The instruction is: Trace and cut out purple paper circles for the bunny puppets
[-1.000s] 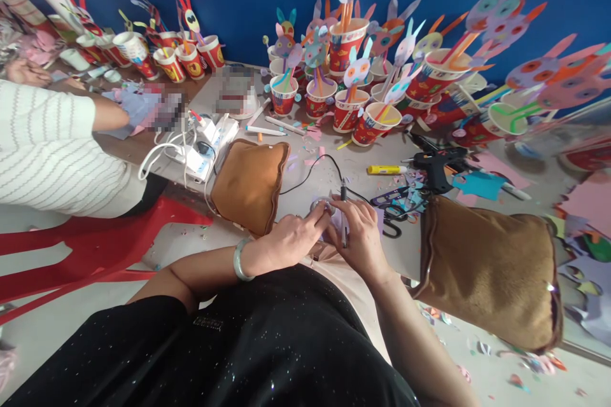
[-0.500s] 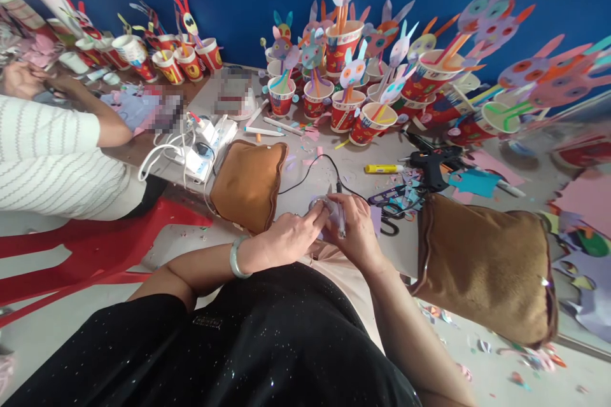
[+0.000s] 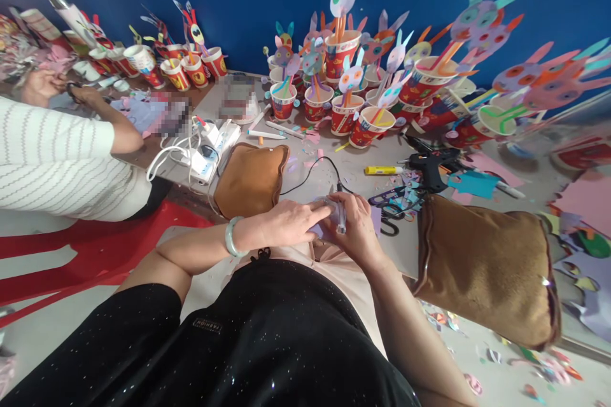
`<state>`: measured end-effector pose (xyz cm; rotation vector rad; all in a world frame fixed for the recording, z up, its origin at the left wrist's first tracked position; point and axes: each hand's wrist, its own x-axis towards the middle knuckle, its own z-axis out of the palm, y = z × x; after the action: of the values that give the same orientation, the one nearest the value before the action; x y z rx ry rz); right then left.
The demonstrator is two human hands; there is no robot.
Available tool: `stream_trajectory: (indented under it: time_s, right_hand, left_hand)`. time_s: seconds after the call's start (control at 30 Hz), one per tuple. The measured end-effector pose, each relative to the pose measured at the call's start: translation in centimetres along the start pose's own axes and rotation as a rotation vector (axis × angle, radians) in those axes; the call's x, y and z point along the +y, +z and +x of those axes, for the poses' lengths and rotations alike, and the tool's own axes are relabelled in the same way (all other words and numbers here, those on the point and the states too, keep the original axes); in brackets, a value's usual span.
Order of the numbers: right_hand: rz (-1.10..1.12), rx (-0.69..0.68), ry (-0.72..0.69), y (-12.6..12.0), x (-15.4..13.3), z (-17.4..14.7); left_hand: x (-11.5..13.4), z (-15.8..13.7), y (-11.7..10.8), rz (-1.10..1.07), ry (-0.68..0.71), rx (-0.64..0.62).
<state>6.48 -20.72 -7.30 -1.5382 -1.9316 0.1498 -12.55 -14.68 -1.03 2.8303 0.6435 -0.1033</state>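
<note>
At the tabletop's (image 3: 407,249) near edge, your right hand (image 3: 358,224) has its grip closed around a pen (image 3: 342,219), while your left hand (image 3: 287,224) reaches over the purple paper (image 3: 317,229) there, seemingly to steady it, though I cannot tell whether that grip pinches it.

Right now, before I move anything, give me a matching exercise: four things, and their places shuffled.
Things
1. pale green ring-shaped bangle
2. slim black-and-clear pen
3. yellow cylindrical marker
4. red plastic chair

Places
A. on the table beside the black plastic glue gun
B. in the right hand
C. at the picture's left edge
D. around the left wrist

Pairs: 1-D, 2-B, 3-A, 4-C
</note>
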Motion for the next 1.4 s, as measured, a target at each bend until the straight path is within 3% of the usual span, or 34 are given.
stream_trajectory:
  time_s: [0.2,0.47,1.13,1.27,1.4]
  right_hand:
    - [-0.007,0.009,-0.006,0.1,0.1,0.0]
    - [-0.012,0.004,-0.007,0.1,0.1,0.0]
    - [0.014,0.046,0.049,0.3,0.1,-0.2]
    - [0.054,0.043,0.120,0.2,0.1,-0.3]
    - [0.142,-0.046,0.213,-0.6,0.4,-0.5]
  left_hand:
    - [-2.1,2.2,-1.4,-0.021,0.047,0.005]
    - [-4.7,5.5,-2.3,0.041,0.314,0.020]
    - [-4.0,8.0,-3.1,0.115,0.339,-0.177]
    - [-3.5,8.3,-3.6,0.120,0.319,-0.195]
    - [-3.2,8.4,-4.2,0.097,0.313,-0.232]
